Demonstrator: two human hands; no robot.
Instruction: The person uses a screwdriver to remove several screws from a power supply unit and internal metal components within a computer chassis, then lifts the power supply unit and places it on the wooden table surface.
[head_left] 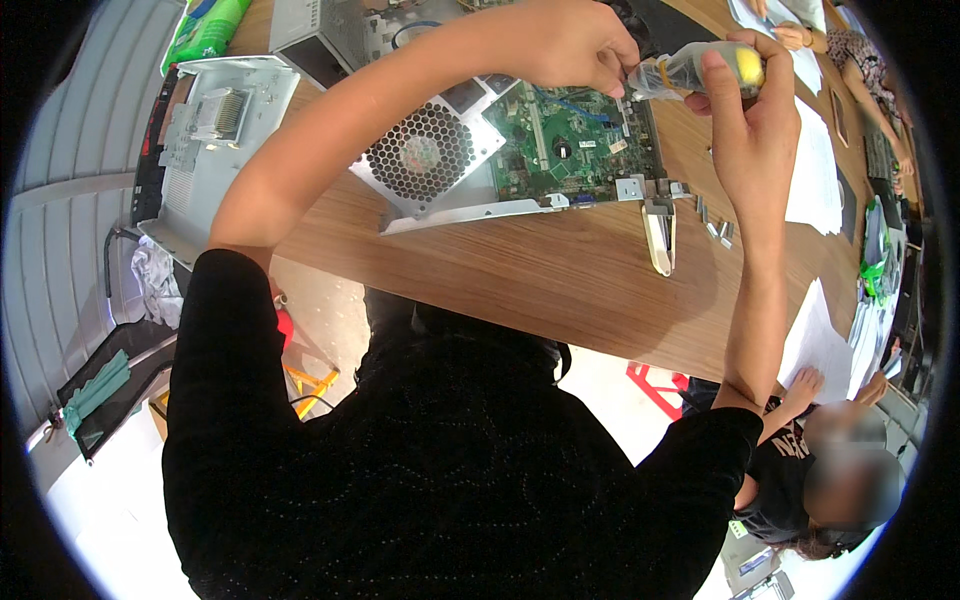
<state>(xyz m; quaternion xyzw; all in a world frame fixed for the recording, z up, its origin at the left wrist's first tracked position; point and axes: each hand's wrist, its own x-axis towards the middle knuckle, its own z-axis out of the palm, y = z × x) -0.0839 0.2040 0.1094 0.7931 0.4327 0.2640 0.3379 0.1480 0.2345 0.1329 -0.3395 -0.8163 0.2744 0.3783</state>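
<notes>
Head view: right hand (745, 110) clamping fingers around yellow-handled screwdriver (700, 70), long axis lying roughly sideways, tip pointing left over green circuit board (575, 140) on desk (560, 280). Left hand (575, 45) pinching fingers together at the tip.

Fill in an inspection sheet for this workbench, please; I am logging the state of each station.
Surface: wooden table, mostly bare at the near edge.
Job's things: green circuit board in an opened metal computer chassis with a round fan grille; yellow-handled tool in clear wrap.
Clutter: small metal brackets, a white clip-like part, white paper sheets, a detached grey panel.
Grippers: left hand pinches the tool's tip end; right hand grips its handle.
Cables: blue wire across the board.
Surroundings: another person seated at lower right.
</notes>
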